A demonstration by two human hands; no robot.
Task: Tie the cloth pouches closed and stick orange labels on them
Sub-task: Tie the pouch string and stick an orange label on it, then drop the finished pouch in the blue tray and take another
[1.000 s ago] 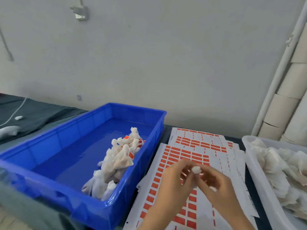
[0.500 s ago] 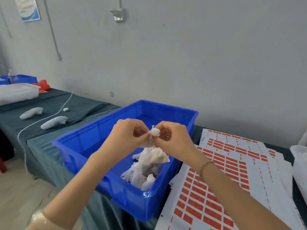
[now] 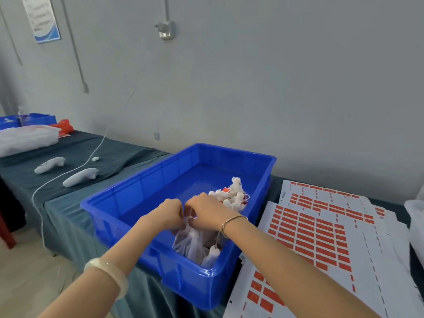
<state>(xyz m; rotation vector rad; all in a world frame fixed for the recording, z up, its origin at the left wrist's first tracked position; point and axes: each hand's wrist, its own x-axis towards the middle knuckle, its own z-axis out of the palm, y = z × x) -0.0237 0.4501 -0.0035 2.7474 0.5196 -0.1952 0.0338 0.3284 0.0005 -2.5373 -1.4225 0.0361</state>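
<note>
My left hand (image 3: 170, 213) and my right hand (image 3: 203, 210) are side by side low inside the blue bin (image 3: 128, 200), fingers curled down onto the top of a white cloth pouch (image 3: 192, 242). The pouch hangs just below my knuckles among other white pouches. More tied pouches with orange labels (image 3: 232, 195) lie further back in the bin. Sheets of orange labels (image 3: 321, 230) lie flat on the table to the right of the bin.
A dark cloth covers the table (image 3: 75, 157). Two white handheld devices (image 3: 80, 176) and a white cable lie on it at the left. A white bag (image 3: 25, 138) and a small blue bin (image 3: 32, 119) stand at the far left. A white tray edge (image 3: 416, 216) shows at right.
Both hands moved from over the label sheets to the left and lowered the pouch down into the blue bin. The camera has turned left.
</note>
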